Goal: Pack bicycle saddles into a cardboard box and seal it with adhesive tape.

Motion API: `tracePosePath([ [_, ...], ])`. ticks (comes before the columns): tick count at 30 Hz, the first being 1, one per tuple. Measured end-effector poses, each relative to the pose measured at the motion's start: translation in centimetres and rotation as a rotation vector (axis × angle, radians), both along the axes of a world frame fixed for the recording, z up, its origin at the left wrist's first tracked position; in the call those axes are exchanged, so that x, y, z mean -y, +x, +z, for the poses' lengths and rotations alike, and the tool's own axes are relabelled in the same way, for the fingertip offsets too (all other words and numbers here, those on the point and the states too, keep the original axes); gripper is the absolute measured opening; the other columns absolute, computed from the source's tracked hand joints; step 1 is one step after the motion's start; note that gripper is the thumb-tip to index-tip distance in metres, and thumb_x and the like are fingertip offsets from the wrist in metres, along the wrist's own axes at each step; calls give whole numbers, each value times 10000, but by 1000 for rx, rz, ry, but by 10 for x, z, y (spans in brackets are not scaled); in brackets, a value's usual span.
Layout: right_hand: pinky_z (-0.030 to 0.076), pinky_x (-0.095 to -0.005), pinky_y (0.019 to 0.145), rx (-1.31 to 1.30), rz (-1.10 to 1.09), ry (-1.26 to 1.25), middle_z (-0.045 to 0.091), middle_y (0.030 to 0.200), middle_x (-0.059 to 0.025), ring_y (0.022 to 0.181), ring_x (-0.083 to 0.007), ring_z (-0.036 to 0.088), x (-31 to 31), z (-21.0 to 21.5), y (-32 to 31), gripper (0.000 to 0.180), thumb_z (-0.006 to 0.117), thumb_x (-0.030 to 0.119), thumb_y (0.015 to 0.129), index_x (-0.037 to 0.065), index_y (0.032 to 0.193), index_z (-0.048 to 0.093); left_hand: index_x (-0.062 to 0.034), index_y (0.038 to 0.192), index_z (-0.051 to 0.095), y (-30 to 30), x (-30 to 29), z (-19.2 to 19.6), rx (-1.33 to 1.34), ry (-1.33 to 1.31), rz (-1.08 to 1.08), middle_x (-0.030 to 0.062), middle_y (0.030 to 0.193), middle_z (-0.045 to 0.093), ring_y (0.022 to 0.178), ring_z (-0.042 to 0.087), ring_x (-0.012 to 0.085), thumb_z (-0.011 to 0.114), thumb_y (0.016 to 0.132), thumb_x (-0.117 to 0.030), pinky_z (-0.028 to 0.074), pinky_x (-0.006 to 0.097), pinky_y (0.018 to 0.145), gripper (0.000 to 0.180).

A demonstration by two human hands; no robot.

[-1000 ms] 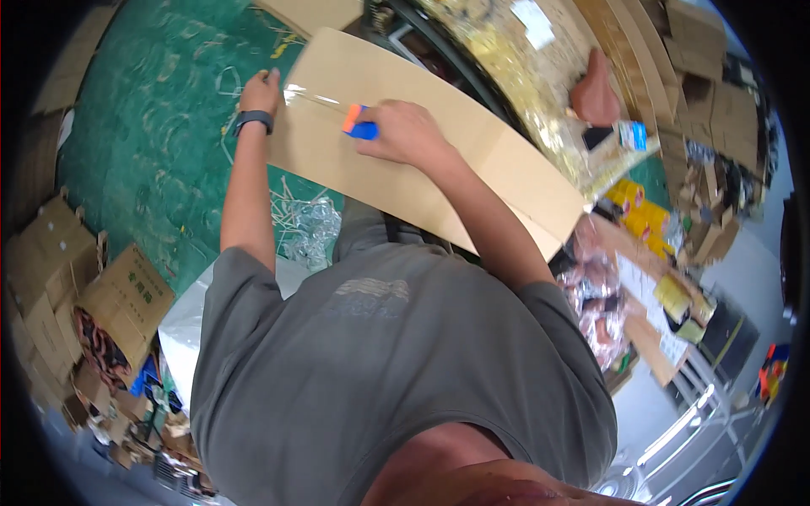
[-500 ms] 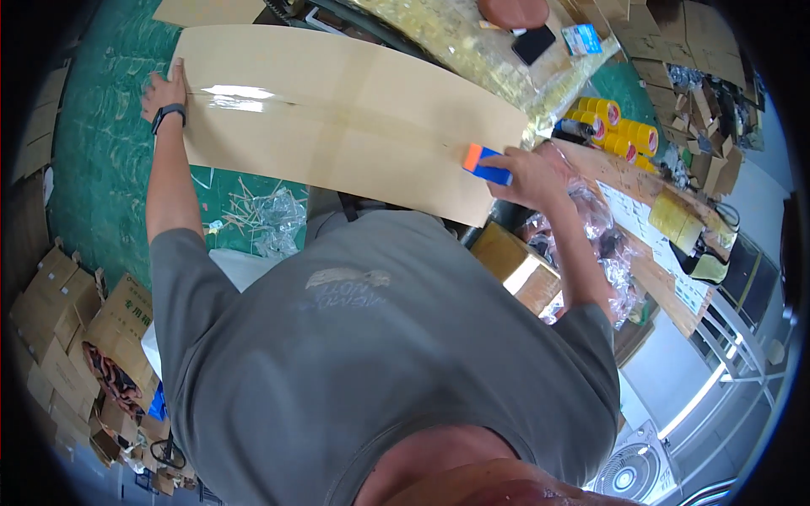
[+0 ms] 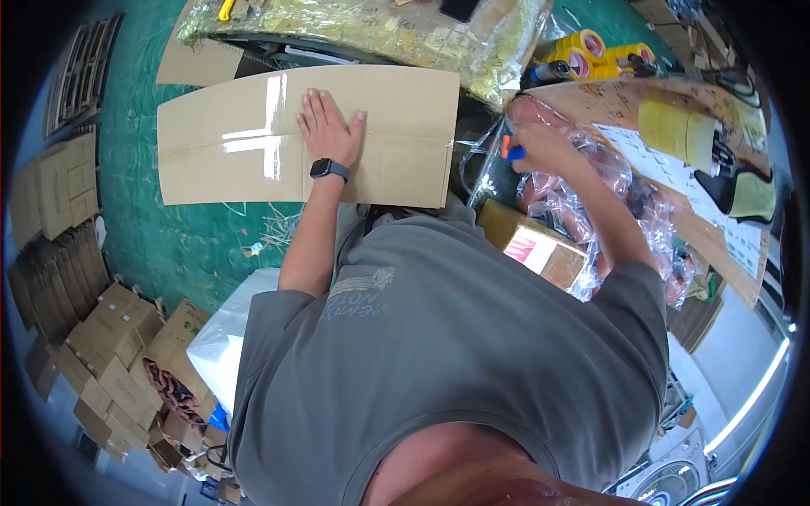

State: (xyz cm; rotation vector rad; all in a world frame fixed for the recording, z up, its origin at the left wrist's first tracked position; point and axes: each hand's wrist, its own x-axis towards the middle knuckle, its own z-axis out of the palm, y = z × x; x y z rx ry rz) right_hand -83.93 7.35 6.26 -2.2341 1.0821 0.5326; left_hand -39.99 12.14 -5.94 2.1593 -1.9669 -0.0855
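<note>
A long, flat cardboard box [image 3: 228, 169] lies crosswise in front of me, with a seam along its middle and shiny clear tape [image 3: 253, 135] on its left half. My left hand [image 3: 329, 131] rests flat on its top, right of the tape, fingers stretched out. Off the box's right end, my right hand [image 3: 544, 148] is closed around a small blue-and-orange hand tool [image 3: 511, 149]; my fingers hide most of it. A thin clear strip [image 3: 477, 145] appears to run between the box's right edge and the tool.
Beyond the box stands a bench wrapped in yellowed film [image 3: 380, 29]. Yellow tape rolls [image 3: 582, 51] sit at the far right. Crumpled clear plastic [image 3: 582, 202] and a smaller carton [image 3: 540, 249] are near my right arm. Cartons [image 3: 110, 337] are stacked at left on the green floor [image 3: 135, 244].
My left hand has gone from the box's left end to its middle top. My right hand, still holding the tool, has moved past the right end. The view has shifted.
</note>
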Motion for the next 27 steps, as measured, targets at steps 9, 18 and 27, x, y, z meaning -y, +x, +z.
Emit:
tracePosePath([
  [9,625,-533,880,158,-205,26,800,1011,-187,962,-426,766,-25,-197,71,451,898,378,737,111,1089,808,61,1663,350,-7,3,4,-28,3,-122,316,1755,273,1658,206,447,621,1030,-520,139,586,1346,900],
  [18,567,-525,1011,256,-529,-725,738,1252,-233,1158,-429,713,61,-152,4,575,766,195,921,50,1452,602,67,1609,430,173,14,16,-253,-255,91,334,1696,367,1608,299,479,676,1038,-398,227,564,1332,777],
  [27,548,-552,1057,169,-1591,-371,678,1326,-394,1215,-486,698,-105,-90,228,937,555,730,1015,-115,1421,559,103,1466,566,545,15,53,39,-32,660,312,1464,583,1398,494,429,602,988,-754,395,497,1185,982],
])
